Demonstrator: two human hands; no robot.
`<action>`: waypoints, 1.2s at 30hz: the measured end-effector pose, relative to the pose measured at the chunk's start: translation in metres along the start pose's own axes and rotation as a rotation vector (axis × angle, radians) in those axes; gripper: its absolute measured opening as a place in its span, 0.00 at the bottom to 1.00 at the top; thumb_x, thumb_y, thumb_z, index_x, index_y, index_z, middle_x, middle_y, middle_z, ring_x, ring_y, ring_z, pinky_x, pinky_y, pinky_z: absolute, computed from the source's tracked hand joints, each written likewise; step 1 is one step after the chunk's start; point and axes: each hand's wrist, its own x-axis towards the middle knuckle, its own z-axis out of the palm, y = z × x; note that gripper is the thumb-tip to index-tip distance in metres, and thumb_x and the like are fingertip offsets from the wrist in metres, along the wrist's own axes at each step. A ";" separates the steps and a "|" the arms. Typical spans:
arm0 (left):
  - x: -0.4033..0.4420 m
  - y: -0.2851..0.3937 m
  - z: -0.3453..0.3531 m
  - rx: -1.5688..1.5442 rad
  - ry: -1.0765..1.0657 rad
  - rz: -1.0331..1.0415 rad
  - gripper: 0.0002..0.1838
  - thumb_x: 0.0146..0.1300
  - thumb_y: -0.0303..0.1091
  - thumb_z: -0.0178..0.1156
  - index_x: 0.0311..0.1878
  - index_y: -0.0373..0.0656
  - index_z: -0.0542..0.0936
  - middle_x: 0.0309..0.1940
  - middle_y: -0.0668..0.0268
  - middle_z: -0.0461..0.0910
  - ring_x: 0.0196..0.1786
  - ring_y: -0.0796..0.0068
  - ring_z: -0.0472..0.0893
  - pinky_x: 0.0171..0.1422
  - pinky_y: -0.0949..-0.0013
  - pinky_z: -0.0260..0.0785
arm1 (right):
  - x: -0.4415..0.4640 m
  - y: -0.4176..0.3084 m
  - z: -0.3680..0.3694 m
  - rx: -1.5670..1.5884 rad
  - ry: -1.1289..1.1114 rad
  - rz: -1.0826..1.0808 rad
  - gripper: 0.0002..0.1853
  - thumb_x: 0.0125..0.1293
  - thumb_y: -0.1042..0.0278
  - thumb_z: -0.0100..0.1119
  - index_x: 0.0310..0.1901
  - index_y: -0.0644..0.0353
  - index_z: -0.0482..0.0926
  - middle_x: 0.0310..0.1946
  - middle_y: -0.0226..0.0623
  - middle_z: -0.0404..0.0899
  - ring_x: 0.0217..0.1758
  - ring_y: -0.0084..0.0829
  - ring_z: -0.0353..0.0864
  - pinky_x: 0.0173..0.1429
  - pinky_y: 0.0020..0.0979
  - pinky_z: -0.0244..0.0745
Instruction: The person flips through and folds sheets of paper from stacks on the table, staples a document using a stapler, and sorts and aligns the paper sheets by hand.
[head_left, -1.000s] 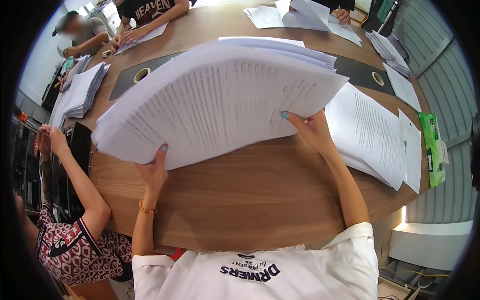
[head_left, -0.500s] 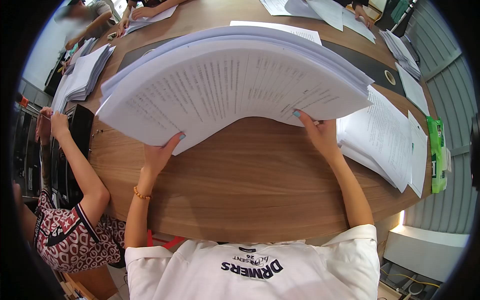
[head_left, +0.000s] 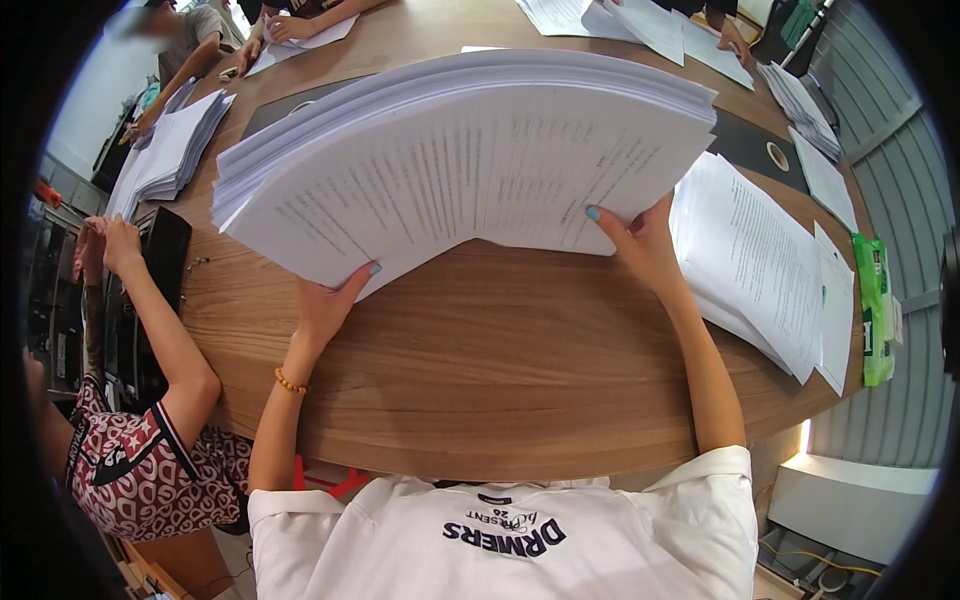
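Note:
A thick stack of printed paper (head_left: 450, 160) is held up over the wooden table, bowed into an arch with its text side towards me. My left hand (head_left: 330, 302) grips its lower left edge, the thumb with a blue nail lying on the front sheet. At the lower right edge my right hand (head_left: 645, 240) holds it the same way. The fingers of both hands are hidden behind the sheets. Along the top, the sheet edges are fanned into several layers. Beyond my right hand lies a pile of printed sheets (head_left: 750, 260).
The wooden table (head_left: 480, 370) curves around me. A green packet (head_left: 876, 310) sits at its right edge, and a tape roll (head_left: 777, 156) lies on the dark strip. Another paper stack (head_left: 180, 145) is at left, near a person's arm (head_left: 165, 310). Other people handle papers across the table.
The stack's right end has moved inward and its top edges are spread into more layers. My left hand has shifted slightly right, and both hands keep their hold.

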 end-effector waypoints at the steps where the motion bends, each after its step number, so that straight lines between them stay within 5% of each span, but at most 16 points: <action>1: -0.001 0.000 0.001 0.005 -0.009 -0.059 0.15 0.48 0.24 0.64 0.39 0.31 0.74 0.33 0.61 0.77 0.36 0.74 0.75 0.41 0.73 0.67 | 0.000 0.001 -0.001 0.001 0.002 0.002 0.29 0.57 0.74 0.56 0.57 0.64 0.51 0.46 0.45 0.71 0.46 0.31 0.74 0.47 0.29 0.70; 5: -0.001 -0.005 -0.001 -0.083 -0.044 -0.295 0.17 0.47 0.25 0.65 0.40 0.30 0.73 0.35 0.60 0.76 0.39 0.73 0.74 0.43 0.71 0.67 | 0.001 0.000 -0.003 -0.042 -0.072 0.104 0.32 0.58 0.74 0.54 0.59 0.64 0.47 0.45 0.46 0.72 0.47 0.33 0.73 0.49 0.32 0.69; 7: -0.002 -0.013 -0.003 -0.039 -0.038 -0.138 0.21 0.47 0.25 0.65 0.43 0.29 0.69 0.36 0.59 0.76 0.39 0.71 0.75 0.43 0.71 0.68 | 0.002 0.000 -0.003 -0.019 -0.089 0.132 0.32 0.59 0.74 0.53 0.60 0.64 0.45 0.45 0.46 0.72 0.47 0.33 0.73 0.50 0.32 0.69; 16: 0.002 0.009 0.000 0.155 -0.015 -0.017 0.25 0.49 0.26 0.64 0.45 0.27 0.62 0.35 0.51 0.76 0.36 0.65 0.78 0.38 0.68 0.70 | 0.003 -0.014 -0.009 -0.190 -0.184 0.199 0.28 0.60 0.73 0.52 0.58 0.64 0.50 0.40 0.48 0.75 0.42 0.34 0.76 0.45 0.32 0.71; 23: -0.007 0.007 -0.003 0.406 -0.095 0.146 0.29 0.50 0.26 0.63 0.49 0.26 0.57 0.31 0.51 0.78 0.31 0.62 0.79 0.33 0.69 0.71 | 0.001 0.010 -0.006 -0.064 -0.017 -0.023 0.20 0.61 0.75 0.51 0.52 0.67 0.58 0.35 0.45 0.77 0.36 0.30 0.77 0.37 0.28 0.71; 26: -0.004 0.019 -0.004 0.295 -0.120 0.074 0.30 0.52 0.26 0.62 0.51 0.26 0.55 0.30 0.51 0.78 0.29 0.63 0.79 0.32 0.68 0.71 | 0.005 0.001 -0.006 -0.109 -0.021 -0.014 0.19 0.61 0.74 0.51 0.52 0.67 0.59 0.34 0.44 0.77 0.32 0.27 0.76 0.34 0.27 0.71; 28: 0.000 0.037 -0.001 0.140 -0.096 -0.186 0.29 0.52 0.27 0.61 0.52 0.26 0.58 0.39 0.52 0.73 0.41 0.67 0.74 0.45 0.68 0.67 | 0.009 -0.006 -0.007 -0.168 -0.054 0.002 0.19 0.61 0.74 0.51 0.52 0.68 0.60 0.33 0.44 0.78 0.30 0.26 0.75 0.33 0.26 0.70; 32: 0.004 0.031 -0.003 0.034 -0.109 -0.302 0.28 0.53 0.27 0.61 0.52 0.26 0.58 0.40 0.54 0.73 0.42 0.68 0.73 0.46 0.69 0.67 | 0.011 -0.003 -0.006 -0.134 -0.044 0.122 0.20 0.61 0.72 0.51 0.52 0.67 0.59 0.32 0.44 0.77 0.29 0.25 0.74 0.31 0.26 0.69; 34: -0.004 0.006 -0.001 0.184 -0.099 0.048 0.23 0.52 0.25 0.61 0.49 0.27 0.63 0.35 0.53 0.76 0.34 0.68 0.76 0.37 0.71 0.68 | 0.012 0.000 -0.006 -0.147 -0.046 0.099 0.21 0.61 0.71 0.52 0.53 0.66 0.58 0.33 0.44 0.77 0.30 0.26 0.74 0.32 0.26 0.69; 36: -0.014 -0.004 0.001 0.202 -0.071 0.040 0.23 0.52 0.26 0.61 0.48 0.27 0.64 0.37 0.53 0.76 0.36 0.69 0.75 0.39 0.70 0.68 | 0.013 0.001 -0.004 -0.063 -0.016 0.024 0.26 0.60 0.70 0.53 0.56 0.62 0.53 0.38 0.43 0.75 0.37 0.27 0.74 0.37 0.27 0.69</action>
